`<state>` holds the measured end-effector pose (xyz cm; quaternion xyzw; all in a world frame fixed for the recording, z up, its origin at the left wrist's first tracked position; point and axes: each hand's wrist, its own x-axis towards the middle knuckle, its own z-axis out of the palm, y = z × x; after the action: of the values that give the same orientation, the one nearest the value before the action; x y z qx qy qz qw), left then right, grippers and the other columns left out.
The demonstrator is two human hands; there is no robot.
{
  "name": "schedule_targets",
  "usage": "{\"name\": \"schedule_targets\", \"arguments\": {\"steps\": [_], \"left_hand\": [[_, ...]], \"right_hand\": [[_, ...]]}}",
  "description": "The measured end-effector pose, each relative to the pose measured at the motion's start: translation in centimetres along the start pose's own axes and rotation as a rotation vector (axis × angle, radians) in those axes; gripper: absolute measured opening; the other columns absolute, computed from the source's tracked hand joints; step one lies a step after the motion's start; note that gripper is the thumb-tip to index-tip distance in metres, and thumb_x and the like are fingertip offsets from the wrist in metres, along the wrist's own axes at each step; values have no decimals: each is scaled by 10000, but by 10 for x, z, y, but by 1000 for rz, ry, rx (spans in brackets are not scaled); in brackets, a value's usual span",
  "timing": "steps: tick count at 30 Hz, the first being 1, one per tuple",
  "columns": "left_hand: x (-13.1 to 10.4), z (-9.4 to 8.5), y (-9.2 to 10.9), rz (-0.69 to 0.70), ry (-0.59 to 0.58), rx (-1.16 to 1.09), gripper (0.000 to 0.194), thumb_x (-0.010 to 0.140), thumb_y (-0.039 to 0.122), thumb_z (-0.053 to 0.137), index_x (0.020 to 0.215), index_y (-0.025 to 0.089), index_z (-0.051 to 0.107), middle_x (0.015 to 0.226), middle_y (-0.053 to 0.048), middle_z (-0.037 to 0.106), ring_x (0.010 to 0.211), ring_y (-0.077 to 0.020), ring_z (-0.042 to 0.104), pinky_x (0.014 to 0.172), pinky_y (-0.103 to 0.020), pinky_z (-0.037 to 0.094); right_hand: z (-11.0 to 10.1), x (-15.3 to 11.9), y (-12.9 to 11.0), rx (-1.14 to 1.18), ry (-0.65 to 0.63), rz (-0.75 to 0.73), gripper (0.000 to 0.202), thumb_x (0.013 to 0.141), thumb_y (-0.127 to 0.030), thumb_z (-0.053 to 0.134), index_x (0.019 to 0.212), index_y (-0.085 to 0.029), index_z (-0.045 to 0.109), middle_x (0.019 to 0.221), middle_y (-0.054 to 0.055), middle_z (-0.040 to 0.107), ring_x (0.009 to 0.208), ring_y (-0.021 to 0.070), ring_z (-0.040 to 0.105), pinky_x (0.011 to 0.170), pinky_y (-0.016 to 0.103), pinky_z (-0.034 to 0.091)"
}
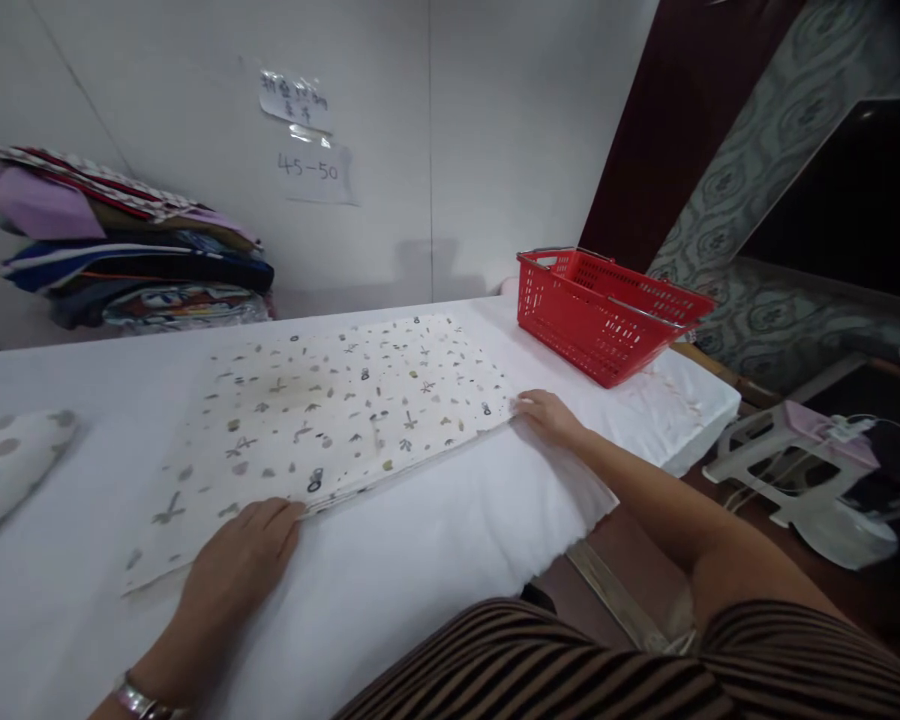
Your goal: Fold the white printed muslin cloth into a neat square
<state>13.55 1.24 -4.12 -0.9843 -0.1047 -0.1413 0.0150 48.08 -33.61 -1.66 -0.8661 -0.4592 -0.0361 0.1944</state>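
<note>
A white cloth (352, 400) with small grey, green and dark printed motifs lies spread as a flat, layered rectangle on the white-covered table. My left hand (251, 545) is at its near edge, fingers together and closed on the layered edge; the thumb is mostly hidden. At the right near corner, my right hand (551, 415) pinches the cloth between thumb and fingers. Several layers show along the near edge between both hands. Another pale printed cloth (15, 460) lies at the far left, apart from my hands.
A red plastic basket (607, 320) stands on the table (420, 560) at the back right. Folded fabrics (135, 245) are stacked at the back left. Paper signs (315, 172) hang on the wall. Off the table's right side stands a white stool (795, 450) with cables.
</note>
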Motion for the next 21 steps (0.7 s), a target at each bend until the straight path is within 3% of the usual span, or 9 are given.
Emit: {"name": "schedule_targets", "arguments": {"steps": [3, 5, 8, 11, 16, 21], "left_hand": [[0, -1, 0, -4, 15, -5, 388, 860, 335, 320, 948, 190, 669, 969, -83, 678, 921, -247, 616, 813, -382, 493], [0, -2, 1, -10, 6, -6, 399, 862, 349, 320, 965, 182, 667, 992, -93, 674, 940, -258, 612, 827, -396, 491], [-1, -5, 3, -33, -19, 4, 422, 866, 348, 307, 981, 161, 667, 1015, -113, 671, 963, -270, 607, 848, -409, 487], [0, -5, 5, -50, -21, 12, 436, 869, 347, 289, 978, 159, 668, 1008, -113, 673, 961, -268, 608, 848, -402, 488], [1, -4, 5, -34, 15, 8, 427, 857, 356, 304, 954, 162, 672, 989, -119, 677, 941, -275, 612, 849, -414, 489], [-1, -2, 4, -24, 28, 10, 444, 864, 356, 295, 961, 144, 673, 1004, -133, 674, 952, -279, 606, 863, -416, 479]], "right_hand": [[-12, 4, 14, 98, -18, 378, 261, 855, -176, 467, 1009, -160, 678, 1041, 78, 673, 987, 186, 596, 869, 297, 447], [-12, 11, 15, 157, -72, 540, 235, 854, -193, 475, 955, -139, 681, 863, 52, 699, 774, 150, 638, 701, 228, 478], [-8, 24, 9, 196, -147, 637, 221, 858, -241, 495, 828, -107, 669, 672, 34, 669, 536, 103, 584, 528, 185, 433], [-10, 33, 0, 199, -198, 701, 219, 838, -266, 537, 719, -114, 639, 552, 10, 609, 451, 80, 515, 482, 181, 389], [-19, 40, -11, 121, -271, 738, 240, 774, -280, 611, 585, -132, 597, 452, -8, 517, 442, 96, 473, 489, 212, 358], [-21, 47, -14, 27, -324, 731, 219, 749, -271, 623, 580, -132, 610, 479, 19, 547, 511, 130, 527, 526, 221, 372]]}}
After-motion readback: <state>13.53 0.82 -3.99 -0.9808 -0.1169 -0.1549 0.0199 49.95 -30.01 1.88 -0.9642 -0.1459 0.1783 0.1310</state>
